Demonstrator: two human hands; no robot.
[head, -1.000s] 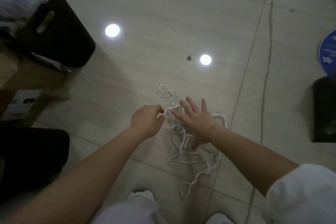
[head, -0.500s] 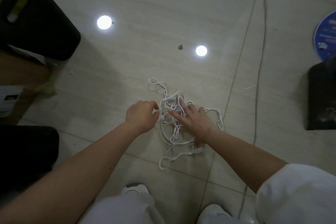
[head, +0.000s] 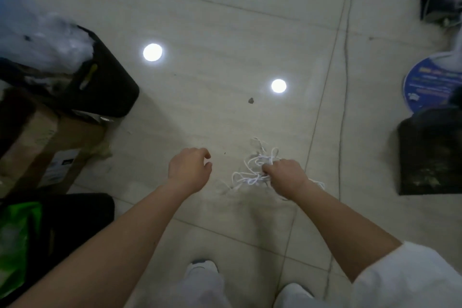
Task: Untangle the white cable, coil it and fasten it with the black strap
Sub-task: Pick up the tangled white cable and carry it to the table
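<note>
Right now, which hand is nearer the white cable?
Right. The right hand is closed in the tangle of the white cable, gripping it. The left hand is loosely curled off to the cable's left, apart from it.

The floor (head: 225, 20) is pale beige tile with thin dark grout lines, one running from the upper right down toward the lower middle of the frame. Two round ceiling-light reflections (head: 152, 52) glare off it, left of centre and near the centre. At the left edge stands a black bin (head: 107, 87) stuffed with white plastic, with a cardboard box (head: 37, 137) below it and a green bag (head: 15, 237) at the lower left. At the right edge lie a blue round disc (head: 430, 85) and a dark block (head: 430, 155).
</note>
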